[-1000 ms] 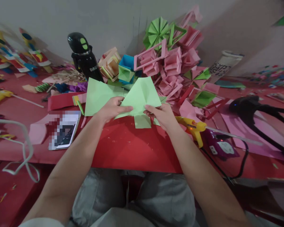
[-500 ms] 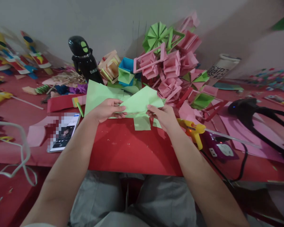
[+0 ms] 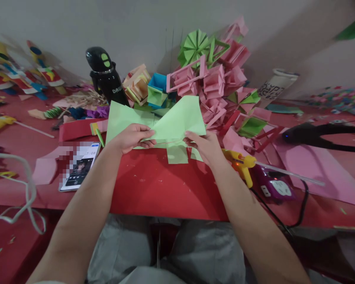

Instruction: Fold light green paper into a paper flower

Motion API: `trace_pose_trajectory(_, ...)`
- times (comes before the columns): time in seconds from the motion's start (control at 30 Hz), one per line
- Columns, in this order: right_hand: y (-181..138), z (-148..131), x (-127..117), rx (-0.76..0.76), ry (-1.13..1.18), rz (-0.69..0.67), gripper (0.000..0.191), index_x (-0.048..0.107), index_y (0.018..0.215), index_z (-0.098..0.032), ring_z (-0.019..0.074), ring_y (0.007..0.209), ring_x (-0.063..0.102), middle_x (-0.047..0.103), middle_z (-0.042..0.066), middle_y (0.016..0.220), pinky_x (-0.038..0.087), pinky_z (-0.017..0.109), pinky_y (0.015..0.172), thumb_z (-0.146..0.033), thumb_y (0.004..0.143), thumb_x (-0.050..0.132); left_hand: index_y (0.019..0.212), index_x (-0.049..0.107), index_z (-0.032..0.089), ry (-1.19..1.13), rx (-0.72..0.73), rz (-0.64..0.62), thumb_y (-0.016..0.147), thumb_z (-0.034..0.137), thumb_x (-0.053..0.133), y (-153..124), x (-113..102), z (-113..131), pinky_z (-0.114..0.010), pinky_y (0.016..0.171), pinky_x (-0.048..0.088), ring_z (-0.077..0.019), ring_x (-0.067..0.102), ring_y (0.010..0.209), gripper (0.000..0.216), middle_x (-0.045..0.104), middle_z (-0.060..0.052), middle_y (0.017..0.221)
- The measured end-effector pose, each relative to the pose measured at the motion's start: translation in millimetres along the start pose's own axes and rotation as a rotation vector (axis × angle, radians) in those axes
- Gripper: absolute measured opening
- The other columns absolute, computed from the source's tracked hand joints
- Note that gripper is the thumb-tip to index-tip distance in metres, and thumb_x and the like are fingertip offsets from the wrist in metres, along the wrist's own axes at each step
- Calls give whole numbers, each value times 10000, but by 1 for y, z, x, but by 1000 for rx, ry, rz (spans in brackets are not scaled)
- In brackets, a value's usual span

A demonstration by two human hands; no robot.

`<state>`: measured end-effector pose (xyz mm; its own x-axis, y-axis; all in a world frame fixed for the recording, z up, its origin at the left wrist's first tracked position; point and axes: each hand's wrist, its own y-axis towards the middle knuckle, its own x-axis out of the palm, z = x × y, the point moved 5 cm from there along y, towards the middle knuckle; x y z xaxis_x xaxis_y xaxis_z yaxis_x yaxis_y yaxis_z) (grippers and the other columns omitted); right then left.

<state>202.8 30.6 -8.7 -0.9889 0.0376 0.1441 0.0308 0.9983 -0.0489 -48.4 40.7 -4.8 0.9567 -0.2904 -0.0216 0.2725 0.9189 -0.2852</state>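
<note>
My left hand [image 3: 131, 138] and my right hand [image 3: 205, 146] both pinch a folded light green paper sheet [image 3: 177, 122] above the red table [image 3: 154, 185]. The left fingers grip its lower left edge and the right fingers grip its lower right edge. The sheet's flap stands up towards the back. More light green paper [image 3: 121, 118] lies flat under and to the left of it, and a small green piece [image 3: 177, 154] lies between my hands.
A pile of folded pink, green and blue paper shapes [image 3: 213, 79] fills the back. A black bottle [image 3: 105, 77] stands back left. A phone [image 3: 81, 167] lies left of my left arm. A yellow glue gun [image 3: 242, 163] and its cord lie to the right.
The green flap dropped flatter half a second ago and now stands raised again. Both hands stay in nearly the same place on the paper.
</note>
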Motion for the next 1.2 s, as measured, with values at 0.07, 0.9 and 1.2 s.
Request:
trace_pose_trajectory(0.07, 0, 1, 0, 5, 1, -5, 301, 774, 744, -163, 128, 645, 656, 736, 52, 711, 544, 259, 629, -396, 609, 907, 862, 675, 132, -3, 4, 6, 751, 389, 860, 1, 0, 0, -239, 642, 572, -138, 705, 637, 336, 758, -87, 759)
trace_pose_trajectory(0.9, -1, 3, 5, 88, 138, -44, 367, 744, 811, -172, 115, 635, 642, 727, 28, 775, 533, 240, 600, -353, 560, 942, 883, 703, 157, 22, 107, -13, 695, 386, 870, -1, 15, 6, -323, 793, 599, -180, 722, 777, 339, 721, -37, 852)
trace_pose_trajectory(1.2, -2, 9, 10, 31, -8, -179, 375, 766, 851, -172, 154, 725, 679, 762, 58, 867, 602, 307, 725, -423, 619, 921, 1073, 712, 162, -66, 123, -11, 709, 445, 857, 0, 30, 5, -364, 826, 600, -257, 727, 958, 483, 765, -108, 1057)
